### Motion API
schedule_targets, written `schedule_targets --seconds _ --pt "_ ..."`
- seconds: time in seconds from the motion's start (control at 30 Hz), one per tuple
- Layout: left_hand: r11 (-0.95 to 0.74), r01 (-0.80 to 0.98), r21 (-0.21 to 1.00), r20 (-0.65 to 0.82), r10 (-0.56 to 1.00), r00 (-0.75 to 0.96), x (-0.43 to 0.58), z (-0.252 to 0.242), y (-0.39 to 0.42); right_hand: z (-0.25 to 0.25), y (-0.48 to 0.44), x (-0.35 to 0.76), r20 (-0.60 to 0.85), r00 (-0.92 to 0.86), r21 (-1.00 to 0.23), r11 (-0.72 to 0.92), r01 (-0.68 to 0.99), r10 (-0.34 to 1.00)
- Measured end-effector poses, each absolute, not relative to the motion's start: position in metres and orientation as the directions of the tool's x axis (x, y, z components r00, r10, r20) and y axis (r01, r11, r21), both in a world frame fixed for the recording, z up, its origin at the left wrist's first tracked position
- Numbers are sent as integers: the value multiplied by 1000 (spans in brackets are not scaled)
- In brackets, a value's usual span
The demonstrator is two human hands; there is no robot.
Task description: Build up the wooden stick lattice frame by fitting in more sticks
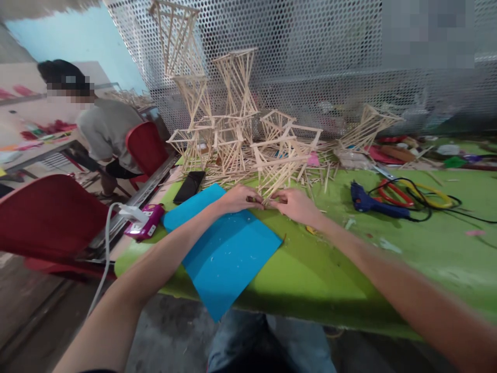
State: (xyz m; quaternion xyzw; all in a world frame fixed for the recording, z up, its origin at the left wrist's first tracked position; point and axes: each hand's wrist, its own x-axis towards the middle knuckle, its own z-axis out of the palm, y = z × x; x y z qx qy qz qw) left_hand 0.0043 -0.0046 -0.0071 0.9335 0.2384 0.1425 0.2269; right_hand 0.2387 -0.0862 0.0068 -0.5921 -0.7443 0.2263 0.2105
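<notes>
View from the head camera, nearest first. Both forearms reach out over the green table (pixel 330 269), crossing a blue sheet (pixel 225 248) that lies flat at the near edge and is flecked with pale crumbs. To its left lie a pink power strip (pixel 145 221) with a white plug (pixel 130 212) in it, and further back a black phone (pixel 189 186). The left hand (pixel 240 198) and right hand (pixel 295 204) meet at the lower corner of a stick frame (pixel 277 166), which stands on the table just beyond the sheet. The fingers of both hands are curled shut and pinch its bottom sticks; what exactly lies between the fingertips is too small to tell. To the right lie a blue glue gun (pixel 367 203) and a tangle of cables (pixel 419 199), well apart from the hands. Behind the held frame, loose sticks (pixel 229 176) litter the table, and finished frames (pixel 233 103) are stacked in leaning towers against a perforated metal screen (pixel 330 57). Judged from this, much of the building is done: many frames are complete, the one in hand looks whole except at the corner being worked, and unused sticks remain. At far left a seated person (pixel 104 129) bends over another table, beyond a red chair (pixel 46 217).
</notes>
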Motion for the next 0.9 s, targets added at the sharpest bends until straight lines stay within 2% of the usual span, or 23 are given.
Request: schedule_targets --seconds 0.3,0.63,0.77,0.9 --pt "-826 423 373 157 505 849 5 -11 0 -2 -84 232 140 -210 -376 248 893 968" --pt "-818 516 253 184 565 804 7 -13 -7 -1 -85 230 121 -218 -334 246 910 968" --pt "-817 517 254 198 567 800 6 -14 -9 0 -84 235 133 -244 -374 276 886 961" --pt "-810 517 275 181 572 800 -4 -12 -2 12 -89 254 93 -333 -547 327 770 938"
